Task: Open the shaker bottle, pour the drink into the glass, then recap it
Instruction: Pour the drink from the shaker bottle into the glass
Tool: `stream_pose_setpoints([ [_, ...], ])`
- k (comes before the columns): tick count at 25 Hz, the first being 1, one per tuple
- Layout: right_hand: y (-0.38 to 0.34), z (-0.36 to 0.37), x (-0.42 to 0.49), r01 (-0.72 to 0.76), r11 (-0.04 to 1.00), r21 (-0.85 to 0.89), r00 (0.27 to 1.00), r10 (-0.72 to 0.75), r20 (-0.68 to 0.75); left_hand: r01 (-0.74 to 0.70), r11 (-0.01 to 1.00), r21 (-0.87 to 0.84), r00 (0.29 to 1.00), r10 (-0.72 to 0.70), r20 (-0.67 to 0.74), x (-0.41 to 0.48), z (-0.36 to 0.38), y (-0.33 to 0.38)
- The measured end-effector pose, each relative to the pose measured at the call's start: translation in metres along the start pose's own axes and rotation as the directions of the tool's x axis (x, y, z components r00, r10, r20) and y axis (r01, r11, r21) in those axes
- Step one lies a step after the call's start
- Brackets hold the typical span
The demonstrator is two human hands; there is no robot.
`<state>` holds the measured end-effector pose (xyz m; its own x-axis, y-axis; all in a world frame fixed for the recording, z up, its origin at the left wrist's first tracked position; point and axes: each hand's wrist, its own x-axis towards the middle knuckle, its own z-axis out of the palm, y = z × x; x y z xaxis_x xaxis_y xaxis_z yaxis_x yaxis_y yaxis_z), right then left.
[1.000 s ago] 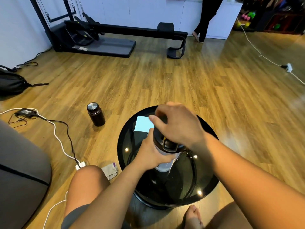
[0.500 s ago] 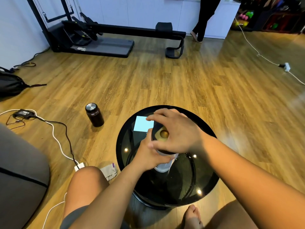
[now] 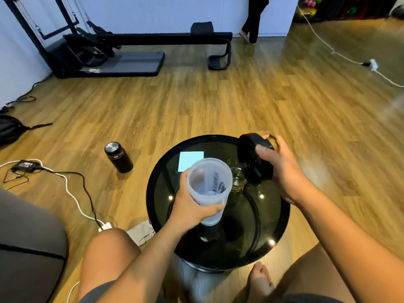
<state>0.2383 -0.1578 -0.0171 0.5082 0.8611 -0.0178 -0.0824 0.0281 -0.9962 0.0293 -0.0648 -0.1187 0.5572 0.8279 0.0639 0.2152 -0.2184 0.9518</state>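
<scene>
Gripping the translucent shaker bottle [image 3: 209, 184] around its lower body, left hand [image 3: 192, 207] wrapped closed, thumb across the near side, cup held above the round black glass tabletop [image 3: 271, 232] with its open mouth tipped toward the camera. Printed lettering visible through the wall; a little pale liquid at the bottom. Clasped in the right hand [image 3: 282, 171], fingers curled over its rim, the black screw lid [image 3: 253, 158], off the bottle and up to the right of it, tilted on edge. Just beyond the bottle, between it and the lid, a small clear glass [image 3: 237, 181] standing on the tabletop. Further back on the tabletop, a pale blue square of paper [image 3: 189, 159]. On the wooden floor [image 3: 240, 101] to the left, a dark flask with a metal cap [image 3: 118, 157], upright, well apart from the tabletop.
</scene>
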Motion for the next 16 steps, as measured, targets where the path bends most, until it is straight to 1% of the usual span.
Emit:
stream_pose_setpoints([
  [1,0.014,-0.016,-0.005,-0.133,0.971,0.201,0.991,0.137,-0.009,-0.011,1.0,0.025,1.0,0.012,-0.014,0.0,0.002,-0.001],
  [2,0.028,-0.031,-0.01,-0.227,0.912,0.343,0.971,0.239,0.009,-0.025,0.999,0.045,0.999,0.026,-0.028,0.0,0.004,-0.001],
  [4,0.055,-0.05,-0.022,-0.33,0.792,0.514,0.926,0.377,0.013,-0.04,0.996,0.074,0.997,0.045,-0.06,0.003,0.005,-0.001],
  [6,0.088,-0.065,-0.033,-0.376,0.667,0.643,0.865,0.502,-0.014,-0.06,0.994,0.095,0.994,0.068,-0.082,0.011,0.007,0.004],
  [8,0.118,-0.07,-0.042,-0.413,0.578,0.704,0.822,0.57,0.013,-0.072,0.987,0.145,0.992,0.086,-0.092,0.019,0.007,0.013],
  [12,0.151,-0.067,-0.052,-0.453,0.456,0.766,0.784,0.613,0.099,-0.082,0.953,0.293,0.994,0.099,-0.043,0.043,0.011,0.03],
  [16,0.161,-0.071,-0.047,-0.473,0.395,0.787,0.752,0.647,0.127,-0.132,0.88,0.457,0.991,0.105,0.085,0.064,0.011,0.038],
])
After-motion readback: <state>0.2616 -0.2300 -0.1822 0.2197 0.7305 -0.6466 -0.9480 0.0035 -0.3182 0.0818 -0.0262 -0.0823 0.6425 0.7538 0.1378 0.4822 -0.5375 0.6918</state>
